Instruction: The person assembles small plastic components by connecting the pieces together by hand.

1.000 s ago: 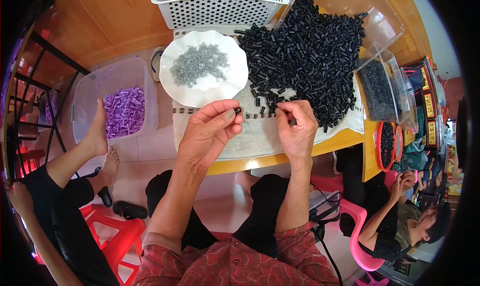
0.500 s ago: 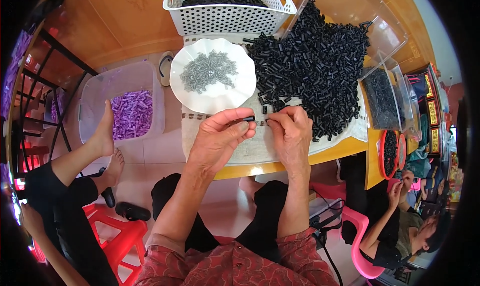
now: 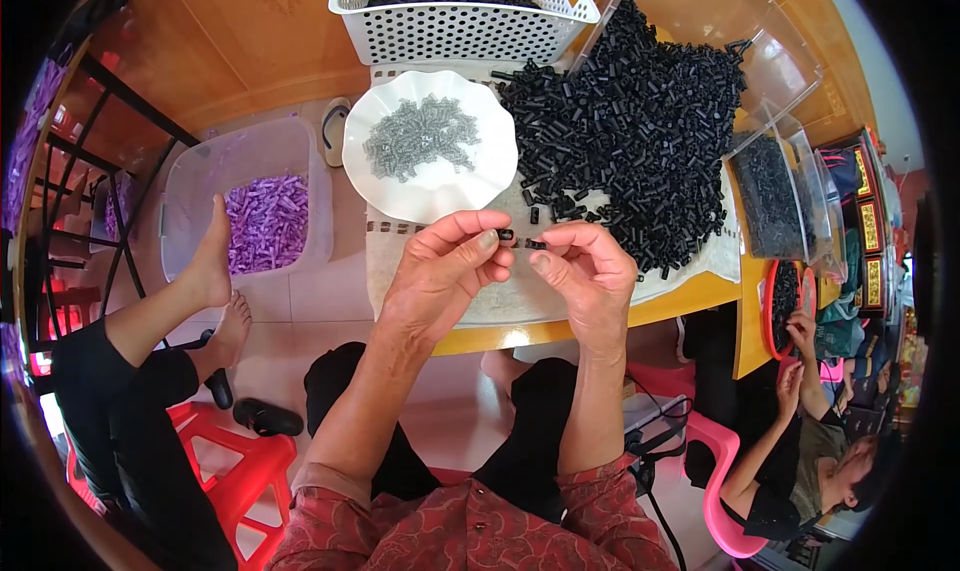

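My left hand (image 3: 445, 276) pinches a small black plastic piece (image 3: 506, 235) between thumb and forefinger. My right hand (image 3: 590, 276) pinches another small black piece (image 3: 536, 243), and the two pieces almost touch between the hands. Both hands hover over the near edge of the table (image 3: 690, 296). Beyond them lies a big heap of black tubular pieces (image 3: 640, 111). A white scalloped plate (image 3: 395, 186) to the left of the heap holds small grey parts (image 3: 420, 136).
A white perforated basket (image 3: 460, 26) of black pieces stands at the back. Clear bins (image 3: 775, 186) sit on the right. A clear tub of purple parts (image 3: 265, 221) rests on the floor left, beside another person's bare feet (image 3: 215, 271). A second person (image 3: 830, 451) sits lower right.
My hands have come closer together, bringing the two black pieces nearly tip to tip. The view has shifted slightly, so the plate and heap sit further right and lower.
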`<state>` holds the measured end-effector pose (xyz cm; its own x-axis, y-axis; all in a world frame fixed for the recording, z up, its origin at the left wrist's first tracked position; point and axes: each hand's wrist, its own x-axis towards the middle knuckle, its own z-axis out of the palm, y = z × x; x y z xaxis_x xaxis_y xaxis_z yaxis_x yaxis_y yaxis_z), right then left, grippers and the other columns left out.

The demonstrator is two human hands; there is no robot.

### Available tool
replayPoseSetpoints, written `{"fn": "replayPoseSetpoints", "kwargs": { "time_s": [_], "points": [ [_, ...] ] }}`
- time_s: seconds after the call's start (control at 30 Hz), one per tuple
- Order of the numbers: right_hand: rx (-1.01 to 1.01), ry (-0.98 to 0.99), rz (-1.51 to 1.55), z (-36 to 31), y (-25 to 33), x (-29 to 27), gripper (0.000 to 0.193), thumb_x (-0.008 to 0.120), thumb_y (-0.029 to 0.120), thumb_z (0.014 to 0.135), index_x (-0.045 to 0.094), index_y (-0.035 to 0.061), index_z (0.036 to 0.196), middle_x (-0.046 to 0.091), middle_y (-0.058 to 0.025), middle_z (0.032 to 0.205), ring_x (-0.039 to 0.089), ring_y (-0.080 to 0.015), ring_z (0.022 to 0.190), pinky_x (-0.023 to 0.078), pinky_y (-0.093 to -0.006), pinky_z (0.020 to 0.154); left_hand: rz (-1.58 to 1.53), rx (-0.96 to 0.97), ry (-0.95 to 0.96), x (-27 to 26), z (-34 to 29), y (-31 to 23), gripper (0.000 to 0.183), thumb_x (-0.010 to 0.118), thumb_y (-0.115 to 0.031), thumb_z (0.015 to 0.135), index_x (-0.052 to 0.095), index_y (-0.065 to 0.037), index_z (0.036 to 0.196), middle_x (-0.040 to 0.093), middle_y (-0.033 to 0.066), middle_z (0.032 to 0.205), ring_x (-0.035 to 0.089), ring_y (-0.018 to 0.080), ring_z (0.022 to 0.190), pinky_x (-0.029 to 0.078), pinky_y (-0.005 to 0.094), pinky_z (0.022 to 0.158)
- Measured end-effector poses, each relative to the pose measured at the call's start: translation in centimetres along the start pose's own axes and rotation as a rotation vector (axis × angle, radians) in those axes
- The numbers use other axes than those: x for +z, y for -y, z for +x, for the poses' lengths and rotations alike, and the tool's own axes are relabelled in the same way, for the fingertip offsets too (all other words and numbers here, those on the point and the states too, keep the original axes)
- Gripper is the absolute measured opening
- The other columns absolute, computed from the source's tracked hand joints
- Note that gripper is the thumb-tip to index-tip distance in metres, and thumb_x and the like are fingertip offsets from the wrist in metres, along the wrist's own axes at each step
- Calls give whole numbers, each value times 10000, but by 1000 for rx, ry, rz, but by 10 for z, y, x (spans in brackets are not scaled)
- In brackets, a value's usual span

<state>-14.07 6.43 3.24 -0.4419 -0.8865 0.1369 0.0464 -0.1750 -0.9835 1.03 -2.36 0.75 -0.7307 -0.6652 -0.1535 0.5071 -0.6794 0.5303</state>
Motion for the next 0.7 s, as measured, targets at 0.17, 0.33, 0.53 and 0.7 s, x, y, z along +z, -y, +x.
{"fn": "replayPoseSetpoints", "kwargs": {
  "time_s": [0.17,0.33,0.53,0.7],
  "points": [
    [-21,7,14,-1,-1,-1,237,703,-93,791,641,-31,1011,646,-61,939,596,-89,818,487,-216,749,24,-1,2,0,0,2,225,560,-57,946,611,22,1150,651,84,949,628,144,825,523,286,757],
    [-44,20,3,-1,-2,-1,223,703,-93,789,654,-30,998,635,-80,974,593,-98,837,483,-218,756,59,14,9,1,0,4,225,552,-53,949,609,24,1152,653,76,937,627,136,832,526,278,753],
    [-81,27,-40,-1,-3,2,196,693,-101,789,664,-36,971,624,-96,987,592,-105,845,481,-222,759,136,44,25,2,0,5,217,549,-49,950,613,25,1143,653,73,919,626,126,824,530,260,745],
    [-106,5,-70,-1,-3,4,180,691,-95,780,668,-30,946,635,-90,958,605,-102,796,483,-220,731,213,69,5,6,-2,6,209,565,-28,937,619,24,1132,651,71,920,619,116,817,530,250,746]
  ]
}}
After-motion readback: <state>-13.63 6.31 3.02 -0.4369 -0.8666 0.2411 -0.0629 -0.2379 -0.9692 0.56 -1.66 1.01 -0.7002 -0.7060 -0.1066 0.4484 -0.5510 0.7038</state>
